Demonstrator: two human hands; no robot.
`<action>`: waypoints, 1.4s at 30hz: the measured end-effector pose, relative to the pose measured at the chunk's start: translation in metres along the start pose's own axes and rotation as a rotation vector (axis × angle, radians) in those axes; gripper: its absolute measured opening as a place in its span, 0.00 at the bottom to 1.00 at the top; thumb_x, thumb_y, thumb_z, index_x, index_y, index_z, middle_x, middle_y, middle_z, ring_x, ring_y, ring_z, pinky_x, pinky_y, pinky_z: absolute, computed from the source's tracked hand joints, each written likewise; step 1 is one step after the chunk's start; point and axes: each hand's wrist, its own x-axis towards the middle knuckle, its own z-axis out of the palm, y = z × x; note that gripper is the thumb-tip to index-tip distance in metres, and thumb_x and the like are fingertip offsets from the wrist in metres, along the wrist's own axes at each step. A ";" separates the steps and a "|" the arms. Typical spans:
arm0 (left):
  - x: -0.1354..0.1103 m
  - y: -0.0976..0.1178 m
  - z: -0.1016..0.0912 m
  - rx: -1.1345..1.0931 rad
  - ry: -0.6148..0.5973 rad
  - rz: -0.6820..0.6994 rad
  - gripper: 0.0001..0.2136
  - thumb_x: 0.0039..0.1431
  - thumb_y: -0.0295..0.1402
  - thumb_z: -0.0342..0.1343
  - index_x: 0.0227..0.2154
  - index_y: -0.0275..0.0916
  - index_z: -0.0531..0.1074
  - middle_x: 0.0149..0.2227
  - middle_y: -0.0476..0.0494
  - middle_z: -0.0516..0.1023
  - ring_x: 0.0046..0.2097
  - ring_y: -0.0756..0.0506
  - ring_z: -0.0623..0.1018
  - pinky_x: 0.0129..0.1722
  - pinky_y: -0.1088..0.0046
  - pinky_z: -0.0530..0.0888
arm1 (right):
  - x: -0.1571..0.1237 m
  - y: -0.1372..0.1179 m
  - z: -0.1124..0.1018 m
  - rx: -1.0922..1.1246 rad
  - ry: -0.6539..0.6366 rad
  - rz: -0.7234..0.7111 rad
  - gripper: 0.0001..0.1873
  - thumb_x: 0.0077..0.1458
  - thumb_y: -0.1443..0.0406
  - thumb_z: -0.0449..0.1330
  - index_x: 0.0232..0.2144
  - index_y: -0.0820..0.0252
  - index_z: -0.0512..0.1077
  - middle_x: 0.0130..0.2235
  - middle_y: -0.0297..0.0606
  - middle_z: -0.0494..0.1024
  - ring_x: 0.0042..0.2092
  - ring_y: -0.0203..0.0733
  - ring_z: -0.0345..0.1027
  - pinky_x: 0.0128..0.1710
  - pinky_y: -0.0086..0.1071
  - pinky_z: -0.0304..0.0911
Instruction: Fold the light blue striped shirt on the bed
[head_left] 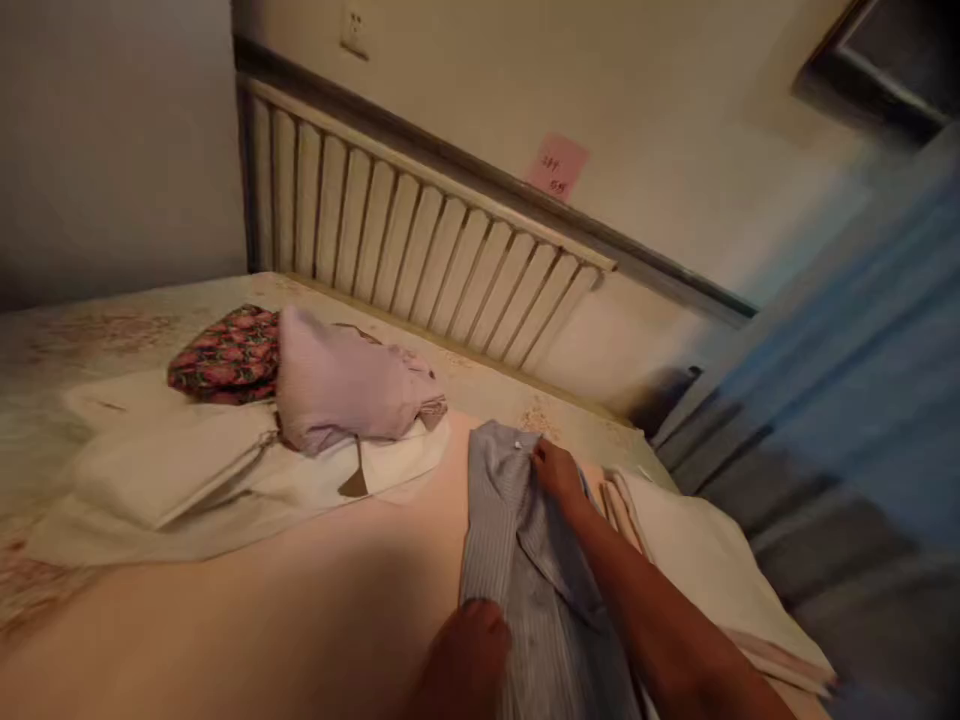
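A grey-blue striped shirt (525, 570) lies lengthwise on a peach-coloured cloth (337, 600), partly folded. At its far end my right hand (559, 472) is closed on the fabric edge, close to a small white button. My left hand (476, 640) is lower down at the shirt's left edge, fingers curled onto the cloth; it is dark and a little blurred. My right forearm covers part of the shirt's right side.
Left of the shirt lie a lilac garment (345, 385), a red floral cloth (229, 355) and white garments (195, 450). On the right is a folded white stack (697, 550). Behind stand a radiator (420, 240) and a wall; a blue curtain (847, 380) hangs at right.
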 end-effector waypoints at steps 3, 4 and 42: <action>0.001 0.005 -0.008 -0.009 -0.057 -0.024 0.10 0.55 0.24 0.51 0.38 0.39 0.72 0.47 0.41 0.72 0.49 0.42 0.69 0.50 0.63 0.66 | 0.006 0.000 0.009 -0.007 -0.084 0.021 0.14 0.58 0.68 0.55 0.43 0.62 0.77 0.42 0.51 0.81 0.46 0.45 0.75 0.41 0.28 0.61; 0.001 0.007 -0.010 -0.009 -0.074 -0.030 0.09 0.55 0.24 0.51 0.38 0.39 0.72 0.47 0.41 0.72 0.49 0.41 0.69 0.50 0.63 0.66 | 0.009 -0.001 0.011 -0.004 -0.092 0.025 0.13 0.56 0.69 0.56 0.41 0.63 0.78 0.41 0.52 0.81 0.45 0.46 0.75 0.41 0.29 0.62; -0.013 0.009 -0.034 -0.255 0.156 -0.075 0.10 0.55 0.23 0.49 0.37 0.41 0.71 0.42 0.45 0.75 0.43 0.45 0.72 0.44 0.69 0.65 | 0.016 -0.062 0.019 0.595 0.264 -0.074 0.19 0.55 0.69 0.51 0.47 0.61 0.74 0.42 0.43 0.80 0.42 0.41 0.73 0.46 0.31 0.63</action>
